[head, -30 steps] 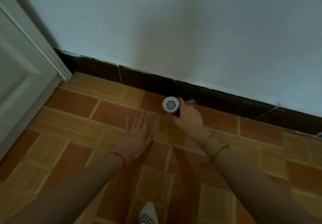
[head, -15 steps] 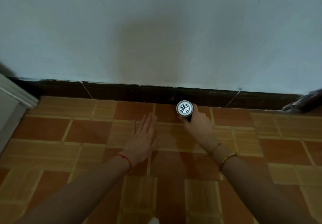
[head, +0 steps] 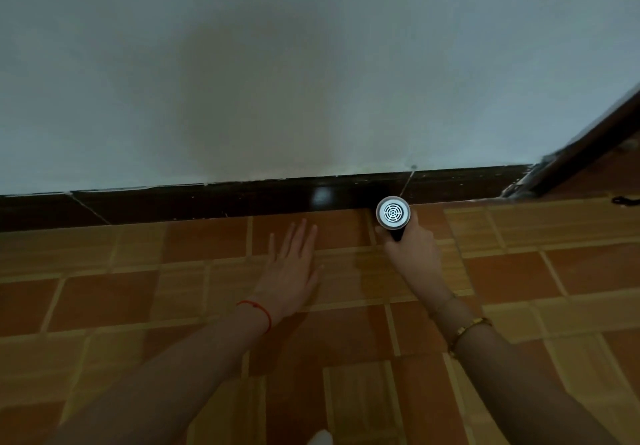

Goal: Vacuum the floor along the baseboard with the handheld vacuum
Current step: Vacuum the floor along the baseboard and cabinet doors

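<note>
Vacuum (head: pixel 393 213) sits low at the far edge of the floor (head: pixel 571 271), its round grille end against the dark baseboard (head: pixel 207 205), grasped by the right hand (head: pixel 414 254). Left hand (head: pixel 291 268) lies flat, fingers spread, on the tiles nearby.
</note>
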Tool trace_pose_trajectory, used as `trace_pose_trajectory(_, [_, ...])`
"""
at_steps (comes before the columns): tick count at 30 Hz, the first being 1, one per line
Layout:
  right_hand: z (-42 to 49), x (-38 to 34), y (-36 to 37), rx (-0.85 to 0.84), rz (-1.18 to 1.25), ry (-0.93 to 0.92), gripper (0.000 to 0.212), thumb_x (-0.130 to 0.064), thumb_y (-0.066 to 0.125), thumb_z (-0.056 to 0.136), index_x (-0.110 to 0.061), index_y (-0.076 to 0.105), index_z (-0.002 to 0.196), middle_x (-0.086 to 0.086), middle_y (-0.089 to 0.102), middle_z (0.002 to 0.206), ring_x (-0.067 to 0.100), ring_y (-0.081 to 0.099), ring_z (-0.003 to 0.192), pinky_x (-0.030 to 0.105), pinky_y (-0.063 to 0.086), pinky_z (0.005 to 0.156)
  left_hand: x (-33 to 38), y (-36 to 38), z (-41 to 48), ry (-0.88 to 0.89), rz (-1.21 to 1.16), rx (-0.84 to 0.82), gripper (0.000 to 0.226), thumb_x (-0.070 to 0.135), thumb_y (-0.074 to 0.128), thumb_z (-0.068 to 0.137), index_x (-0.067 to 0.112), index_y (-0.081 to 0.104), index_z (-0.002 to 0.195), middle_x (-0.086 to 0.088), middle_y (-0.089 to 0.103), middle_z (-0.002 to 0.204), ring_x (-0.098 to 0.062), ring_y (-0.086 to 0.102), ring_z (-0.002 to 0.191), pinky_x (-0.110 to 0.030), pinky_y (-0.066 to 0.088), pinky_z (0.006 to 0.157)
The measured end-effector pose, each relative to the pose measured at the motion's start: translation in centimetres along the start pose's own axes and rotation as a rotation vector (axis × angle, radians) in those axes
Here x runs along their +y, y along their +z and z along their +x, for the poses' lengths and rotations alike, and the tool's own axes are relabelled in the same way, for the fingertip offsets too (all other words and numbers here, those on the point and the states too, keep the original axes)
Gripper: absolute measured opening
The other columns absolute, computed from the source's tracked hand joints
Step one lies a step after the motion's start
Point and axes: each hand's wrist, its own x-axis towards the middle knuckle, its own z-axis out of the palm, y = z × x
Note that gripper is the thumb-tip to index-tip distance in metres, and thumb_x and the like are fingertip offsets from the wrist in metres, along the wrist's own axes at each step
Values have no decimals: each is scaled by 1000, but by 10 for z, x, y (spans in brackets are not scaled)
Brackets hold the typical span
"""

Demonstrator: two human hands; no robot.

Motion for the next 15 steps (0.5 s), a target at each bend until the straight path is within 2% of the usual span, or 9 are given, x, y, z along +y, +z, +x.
trace_pose_trajectory(3, [11, 13, -14, 32, 52, 69, 60, -42, 69, 87, -13, 45, 134, 14, 68, 116, 35, 64, 104, 35, 49, 73, 19, -2, 17, 31, -2, -22, 71, 49, 23, 102, 18, -14, 155, -5, -15, 164, -23, -12, 152, -55, -1, 122])
trace_pose_trajectory(6, [20, 24, -26, 54, 38, 104, 60, -43, 69, 86, -13, 47, 133, 14, 67, 116, 35, 63, 106, 43, 54, 81, 38, 0, 32, 58, -13, -36, 71, 46, 25, 103, 17, -13, 155, -5, -15, 164, -22, -13, 152, -53, -5, 121])
trace_pose_trajectory(9, [29, 36, -38, 54, 62, 142, 62, -44, 69, 86, -12, 47, 134, 13, 68, 117, 34, 63, 106, 36, 49, 77, 57, 4, 44, 84, -12, -53, 70, 47, 23, 103, 17, -13, 155, -5, -16, 164, -22, -15, 151, -51, -7, 121])
trace_pose_trajectory(15, [37, 50, -51, 54, 56, 158, 61, -46, 69, 85, -14, 50, 134, 10, 69, 114, 31, 64, 105, 35, 50, 76, 81, 15, 59, 133, -18, -83, 70, 50, 22, 102, 18, -9, 156, -5, -14, 165, -22, -15, 151, -52, -7, 121])
